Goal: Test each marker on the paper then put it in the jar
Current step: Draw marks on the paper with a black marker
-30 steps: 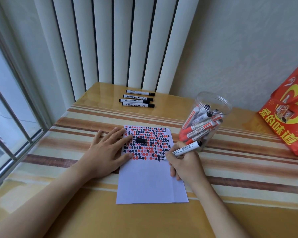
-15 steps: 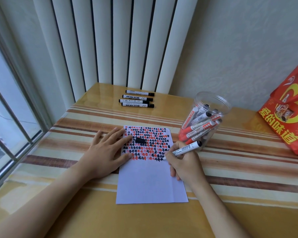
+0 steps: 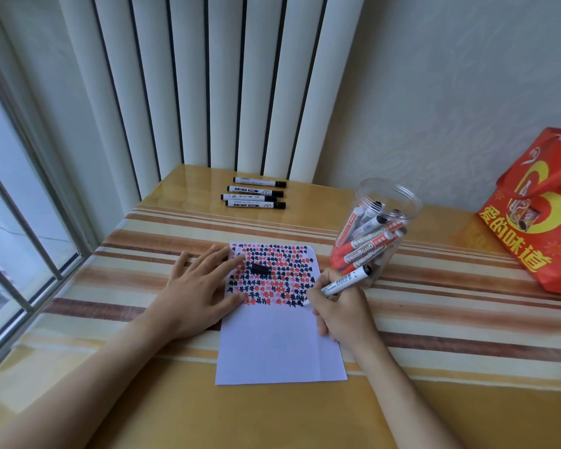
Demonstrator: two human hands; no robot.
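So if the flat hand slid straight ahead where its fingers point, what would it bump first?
Probably the black cap lying on the paper, just beyond the left hand's fingertips.

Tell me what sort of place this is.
Probably a corner of a home or small office: a glossy striped table pushed against a wallpapered wall, vertical blinds behind it, a barred window at the left, and a red gift bag.

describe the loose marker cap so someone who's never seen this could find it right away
Find the white sheet of paper in the middle of the table, its upper half filled with red and black test marks. The cap lies on those marks beside the left hand's fingertips: a short solid black cylinder, not flat ink.
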